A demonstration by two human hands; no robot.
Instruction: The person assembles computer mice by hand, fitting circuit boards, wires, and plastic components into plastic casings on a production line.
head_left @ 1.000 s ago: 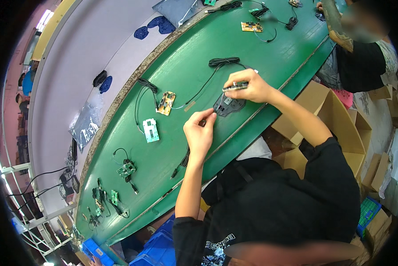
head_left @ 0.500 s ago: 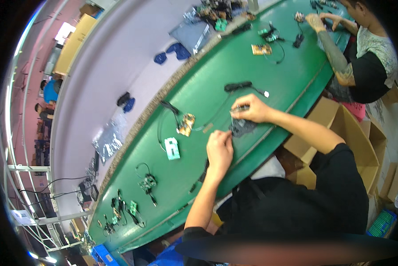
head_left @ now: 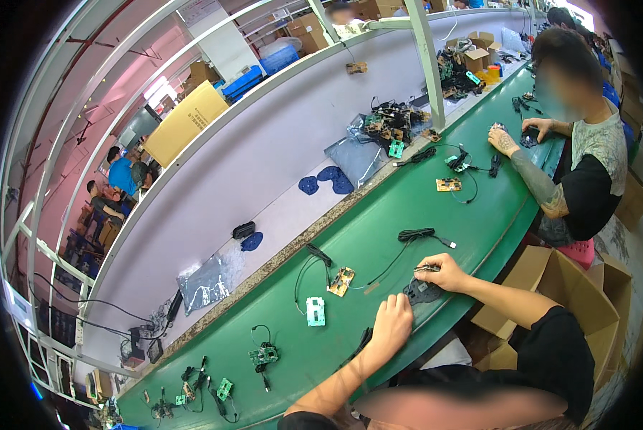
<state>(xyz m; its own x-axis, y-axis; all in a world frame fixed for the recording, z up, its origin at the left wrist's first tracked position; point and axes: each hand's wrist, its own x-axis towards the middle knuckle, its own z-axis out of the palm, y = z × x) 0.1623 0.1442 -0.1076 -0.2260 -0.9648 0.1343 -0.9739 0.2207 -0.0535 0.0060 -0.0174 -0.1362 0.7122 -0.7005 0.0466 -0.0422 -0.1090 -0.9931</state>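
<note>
My right hand [head_left: 447, 276] is closed, with a small dark, partly metallic thing [head_left: 427, 268] pinched between thumb and fingers; its kind is too small to tell. Below it a flat black plastic shell [head_left: 423, 292] lies on the green work surface [head_left: 350, 315]. My left hand [head_left: 393, 320] rests at the shell's left edge, fingers pressed together; anything in them is hidden. A black cable bundle [head_left: 416, 234] ending in a white plug lies beyond my right hand. Ahead of my left hand are a tan circuit board [head_left: 341, 281] and a pale green plastic piece [head_left: 315, 311].
More green circuit boards [head_left: 263, 354] with cables lie leftward. A stone-like ledge [head_left: 293, 247] borders the far side, with plastic bags [head_left: 210, 283] behind. On the right a co-worker [head_left: 586, 165] handles parts; open cardboard boxes [head_left: 550, 294] stand beside me.
The view has tilted up, so the scene sits lower and further right, and more of the room shows. Both hands remain at the black shell, the right still pinching the small thing.
</note>
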